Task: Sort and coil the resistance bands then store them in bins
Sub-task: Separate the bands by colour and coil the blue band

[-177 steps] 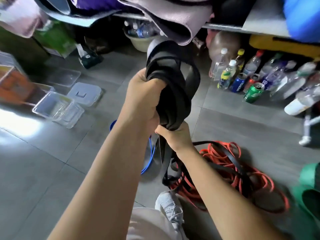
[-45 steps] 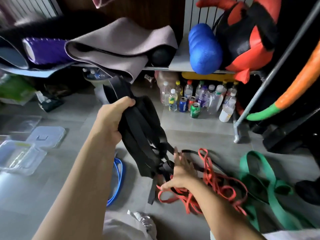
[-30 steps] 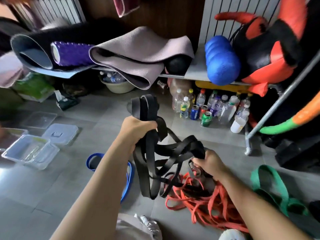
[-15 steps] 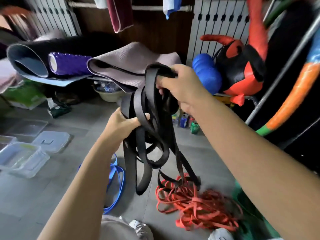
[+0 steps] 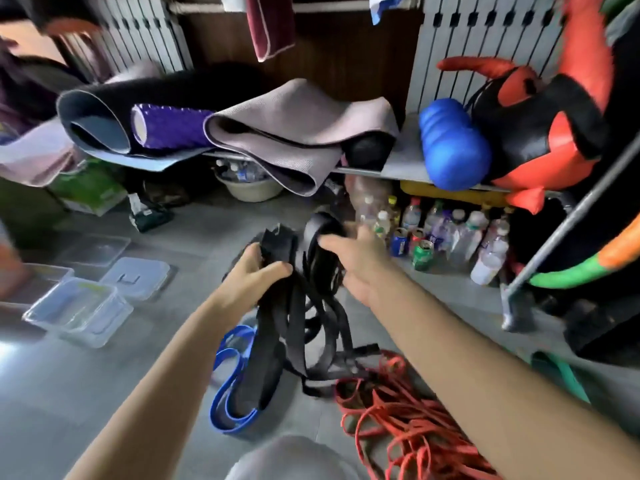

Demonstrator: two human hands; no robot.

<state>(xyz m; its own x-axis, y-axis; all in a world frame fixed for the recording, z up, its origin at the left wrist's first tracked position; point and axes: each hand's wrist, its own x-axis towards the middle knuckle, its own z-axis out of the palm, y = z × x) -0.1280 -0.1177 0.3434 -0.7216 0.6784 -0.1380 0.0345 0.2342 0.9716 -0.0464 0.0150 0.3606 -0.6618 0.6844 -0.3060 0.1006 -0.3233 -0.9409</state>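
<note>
Your left hand (image 5: 258, 271) grips the black band (image 5: 294, 323) bundle, fingers curled. Your right hand (image 5: 356, 263) touches its upper loops, blurred; grasp cannot be told.

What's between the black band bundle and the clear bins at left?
Nothing visible blocks it. The black band bundle hangs over bare floor; only a flat lid lies beside the open clear bin. The blue band lies under the bundle, off that path.

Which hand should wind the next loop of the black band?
Probably the right hand. It holds a loose loop of the black band, while the left hand grips the gathered bundle as an anchor.
</note>
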